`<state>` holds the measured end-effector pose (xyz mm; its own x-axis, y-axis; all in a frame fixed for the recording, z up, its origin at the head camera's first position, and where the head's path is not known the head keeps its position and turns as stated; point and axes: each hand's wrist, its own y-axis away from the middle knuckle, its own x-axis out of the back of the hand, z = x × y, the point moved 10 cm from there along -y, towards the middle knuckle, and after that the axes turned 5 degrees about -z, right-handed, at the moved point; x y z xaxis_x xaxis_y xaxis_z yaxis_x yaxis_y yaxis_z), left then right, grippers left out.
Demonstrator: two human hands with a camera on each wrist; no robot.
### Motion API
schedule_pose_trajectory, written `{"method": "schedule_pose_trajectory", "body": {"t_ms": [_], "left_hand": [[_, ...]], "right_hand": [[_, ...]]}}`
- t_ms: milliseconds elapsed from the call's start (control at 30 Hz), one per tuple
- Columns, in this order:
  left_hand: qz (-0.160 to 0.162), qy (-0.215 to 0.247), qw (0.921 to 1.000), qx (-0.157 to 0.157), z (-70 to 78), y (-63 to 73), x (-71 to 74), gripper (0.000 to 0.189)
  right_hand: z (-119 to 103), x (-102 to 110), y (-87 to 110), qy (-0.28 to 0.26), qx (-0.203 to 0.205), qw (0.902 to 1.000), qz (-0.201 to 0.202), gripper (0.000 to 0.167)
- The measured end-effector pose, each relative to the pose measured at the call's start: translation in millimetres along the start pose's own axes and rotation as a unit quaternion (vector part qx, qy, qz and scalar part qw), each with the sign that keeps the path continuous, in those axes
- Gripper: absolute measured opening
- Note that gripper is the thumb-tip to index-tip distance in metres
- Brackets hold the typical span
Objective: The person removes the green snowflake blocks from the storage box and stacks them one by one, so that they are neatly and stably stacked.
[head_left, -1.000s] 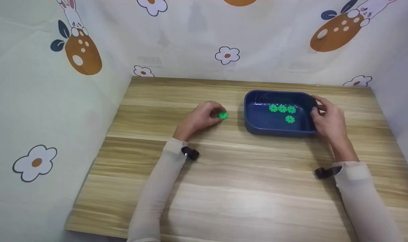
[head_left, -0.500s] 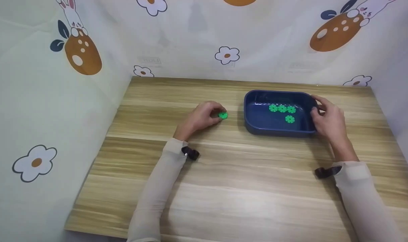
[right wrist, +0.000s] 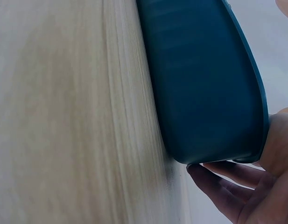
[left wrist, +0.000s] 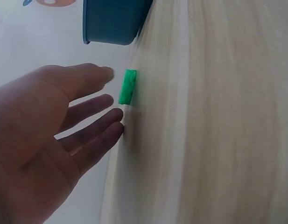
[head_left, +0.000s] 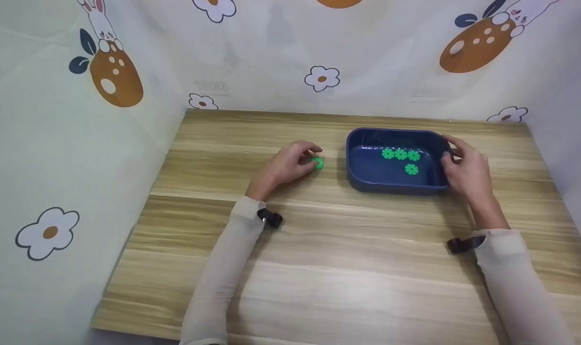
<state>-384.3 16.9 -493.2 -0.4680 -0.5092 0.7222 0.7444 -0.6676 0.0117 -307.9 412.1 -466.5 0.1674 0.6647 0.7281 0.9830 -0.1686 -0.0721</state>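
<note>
In the head view, a green notched plastic disc [head_left: 320, 164] lies on the wooden table, left of a dark blue box. My left hand [head_left: 288, 164] is around it with fingers spread; the thumb partly hides it from above. The left wrist view has the disc [left wrist: 128, 87] flat on the table, apart from the loose fingers. My right hand [head_left: 471, 173] grips the right end of the blue box [head_left: 395, 189], its thumb at the rim and fingers against the outer wall. Inside the box, a row of three green discs [head_left: 401, 154] touches, with one more disc [head_left: 411, 169] in front.
The wooden table [head_left: 328, 268] meets a patterned cloth wall [head_left: 261, 57] behind and another on the left. A pale wall [head_left: 565, 120] stands on the right. A dark strap with a small camera [head_left: 270, 218] is on the left wrist, another [head_left: 465, 244] on the right.
The left fingers have spread and let go of the green disc, which stays on the table. The index finger has lifted slightly. My right hand and the box hold still.
</note>
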Motion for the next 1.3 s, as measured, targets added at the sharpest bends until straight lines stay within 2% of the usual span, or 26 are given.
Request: {"method": "schedule_pose_trajectory", "body": {"t_ms": [167,333,467,600,700,767,1000,1300], "left_hand": [[0.041,-0.001,0.9989,-0.021,14.2,-3.7,7.4,0.039],[0.083,0.001,0.9945,-0.063,42.1,-5.3,12.0,0.036],[0.092,0.018,0.9913,-0.092,67.2,-8.1,7.9,0.033],[0.07,0.017,0.9883,-0.134,92.4,-17.4,-5.6,0.032],[0.043,0.007,0.9881,-0.147,106.1,-28.2,-18.3,0.033],[0.023,0.004,0.9893,-0.144,111.9,-36.9,-26.8,0.035],[-0.034,-0.005,0.9949,-0.095,120.2,-66.8,-51.1,0.046],[-0.057,-0.068,0.9915,-0.095,132.3,-93.8,-68.2,0.039]], "right_hand": [[-0.9,0.9,-0.3,0.007,0.005,0.9999,0.005,0.048],[-1.2,-1.1,-0.6,0.003,0.009,0.9999,0.004,0.049],[0.0,-2.9,-0.2,-0.003,0.008,1.0,-0.001,0.05],[1.0,-2.5,0.2,-0.002,0.009,1.0,0.003,0.05],[0.6,-2.0,-0.1,-0.002,0.011,0.9999,0.006,0.05],[0.5,-1.7,-0.1,-0.002,0.011,0.9999,0.008,0.05],[0.2,-1.6,0.2,0.005,0.007,0.9999,0.009,0.05],[-4.0,2.8,1.9,0.018,0.019,0.9992,0.03,0.05]]}}
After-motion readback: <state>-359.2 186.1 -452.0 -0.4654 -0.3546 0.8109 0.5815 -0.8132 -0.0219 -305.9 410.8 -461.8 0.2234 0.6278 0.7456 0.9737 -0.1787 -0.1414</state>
